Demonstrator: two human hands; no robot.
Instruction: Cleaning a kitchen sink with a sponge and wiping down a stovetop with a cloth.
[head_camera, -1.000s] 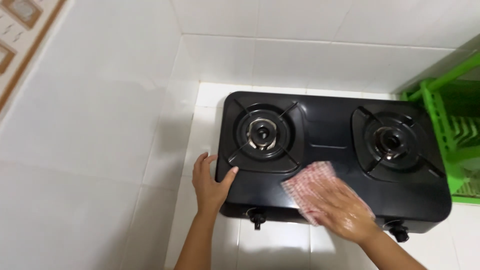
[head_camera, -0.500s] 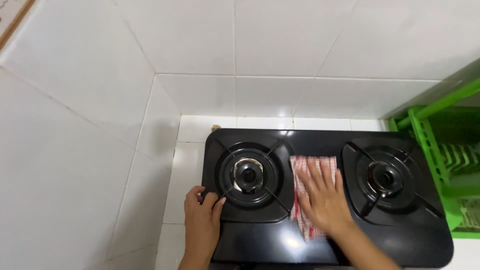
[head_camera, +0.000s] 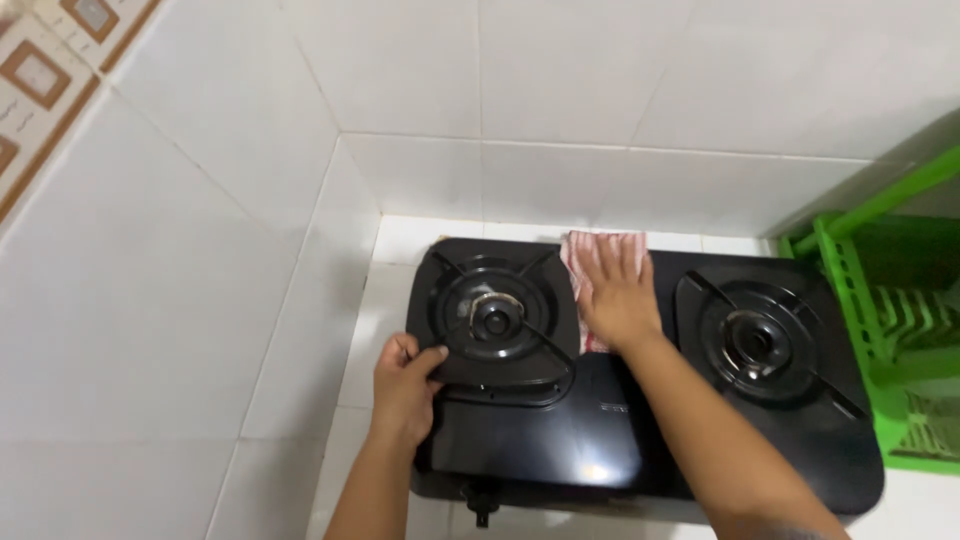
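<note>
Black and glossy, the stove (head_camera: 640, 420) is lying on the white tiled desk (head_camera: 390, 270), and we are working over it with both hands. Our right hand (head_camera: 618, 300) is lying flat, fingers spread, pressing a red-and-white checked cloth (head_camera: 585, 255) onto the strip between the two burners. The cloth is reaching past our fingertips to the stove's back edge and showing again beneath the heel of the hand. Nothing is being pinched there; the palm is simply bearing down. Our left hand (head_camera: 405, 385) is curling its grip around the near left corner of the left pan support (head_camera: 495, 320), thumb on top, fingers wrapped over the edge, steadying the stove.

As far as we can judge, the wiping is partly done. The flat front panel nearer to us than the cloth is gleaming and throwing back a light spot, so we are taking it as already wiped. The middle strip is under the cloth now. The left burner (head_camera: 492, 315), just left of the right hand, is looking stained around its ring, and the right burner (head_camera: 752, 340), on the other side of the cloth, is showing the same dull marks; we are counting both as still to do, along with the pan supports. A knob (head_camera: 480, 497) is showing at the front edge below the left hand. A green rack (head_camera: 900, 330) is standing just right of the stove.
</note>
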